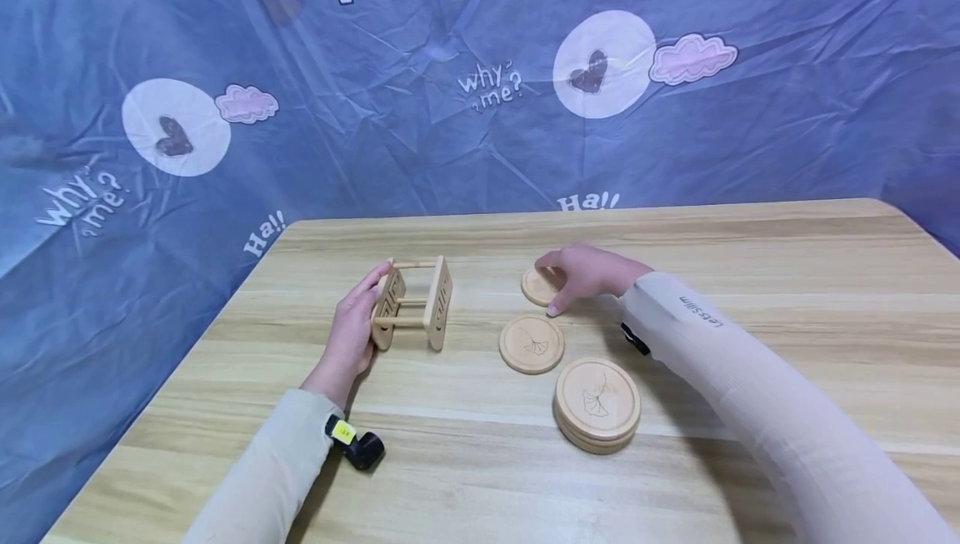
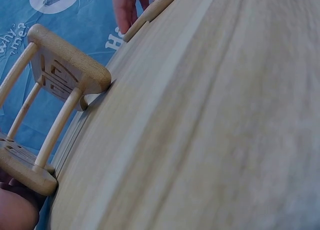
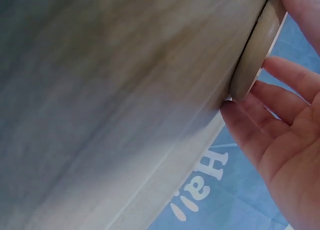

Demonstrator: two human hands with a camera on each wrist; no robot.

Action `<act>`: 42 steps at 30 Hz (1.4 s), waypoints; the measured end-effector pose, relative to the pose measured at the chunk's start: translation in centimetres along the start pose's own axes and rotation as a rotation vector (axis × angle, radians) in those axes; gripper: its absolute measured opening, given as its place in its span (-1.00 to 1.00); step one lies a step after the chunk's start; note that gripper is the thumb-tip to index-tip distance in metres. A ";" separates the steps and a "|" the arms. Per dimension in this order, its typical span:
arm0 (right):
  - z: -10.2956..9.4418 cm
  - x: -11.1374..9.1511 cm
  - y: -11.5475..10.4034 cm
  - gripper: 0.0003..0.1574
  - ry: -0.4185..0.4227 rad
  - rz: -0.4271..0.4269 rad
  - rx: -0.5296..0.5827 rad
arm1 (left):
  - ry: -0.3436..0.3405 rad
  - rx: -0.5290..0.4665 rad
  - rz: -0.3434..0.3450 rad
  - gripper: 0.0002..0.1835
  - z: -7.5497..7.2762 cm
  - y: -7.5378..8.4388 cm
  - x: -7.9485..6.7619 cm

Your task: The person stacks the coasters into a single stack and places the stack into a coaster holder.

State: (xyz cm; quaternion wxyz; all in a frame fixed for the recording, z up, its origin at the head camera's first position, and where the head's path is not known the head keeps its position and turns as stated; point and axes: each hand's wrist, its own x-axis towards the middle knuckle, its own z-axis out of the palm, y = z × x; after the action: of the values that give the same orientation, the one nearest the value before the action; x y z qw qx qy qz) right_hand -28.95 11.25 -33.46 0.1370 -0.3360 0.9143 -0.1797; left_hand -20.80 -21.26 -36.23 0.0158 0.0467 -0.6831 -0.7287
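Note:
A small wooden coaster rack point(image 1: 439, 301), two carved side panels joined by round rods, stands on the table at the left. My left hand point(image 1: 351, 329) holds its left panel from outside; the left wrist view catches only a bit of that hand, below the rack's near end. Toward the back, my right hand point(image 1: 588, 271) grips a round wooden coaster point(image 1: 533, 287) by its rim, thumb on the near side. The right wrist view shows this coaster point(image 3: 256, 52) lying flat on or barely above the table, with fingertips along its edge. A second coaster point(image 1: 531, 345), bearing a ginkgo leaf, lies just nearer.
A stack of coasters point(image 1: 597, 401) sits at the front right of the loose ones, ginkgo leaf on top. Light wood-grain forms the table point(image 1: 465, 477). Behind it hangs a blue printed cloth point(image 1: 420, 127). A black wrist camera point(image 1: 363, 449) sits on the left cuff.

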 end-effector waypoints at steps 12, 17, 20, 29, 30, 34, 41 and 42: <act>-0.1 -0.2 0.1 -0.04 0.009 0.037 0.014 | 0.000 -0.008 0.003 -0.53 0.0 0.0 -0.1; -0.1 -0.4 0.1 -0.06 0.037 0.030 -0.010 | -0.003 -0.013 0.009 -0.53 0.0 -0.1 -0.1; -0.1 -0.5 0.0 -0.06 0.043 0.030 -0.010 | -0.005 -0.018 0.010 -0.53 0.0 -0.1 -0.1; -0.1 -1.0 0.2 -0.06 0.047 0.012 -0.012 | 0.001 -0.009 0.014 -0.53 -0.1 -0.3 0.0; -0.1 -1.0 0.2 -0.06 0.048 0.007 -0.008 | 0.001 -0.007 0.015 -0.53 -0.1 -0.3 0.0; 0.0 -1.3 0.2 -0.08 0.061 -0.010 0.017 | 0.004 -0.006 0.018 -0.53 -0.1 -0.3 0.0; -0.4 -2.3 -0.4 -0.11 0.104 -0.065 0.071 | 0.005 0.002 0.018 -0.53 0.0 -0.2 -0.1; -0.4 -2.5 -0.5 -0.12 0.114 -0.081 0.073 | 0.006 0.001 0.020 -0.53 0.0 -0.2 -0.1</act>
State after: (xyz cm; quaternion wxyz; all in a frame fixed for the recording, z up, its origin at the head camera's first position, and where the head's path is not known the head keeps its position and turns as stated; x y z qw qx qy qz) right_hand -26.98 12.62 -32.51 0.0894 -0.3569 0.8991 -0.2374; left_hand -20.68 -21.25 -36.40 0.0251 0.0418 -0.6839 -0.7279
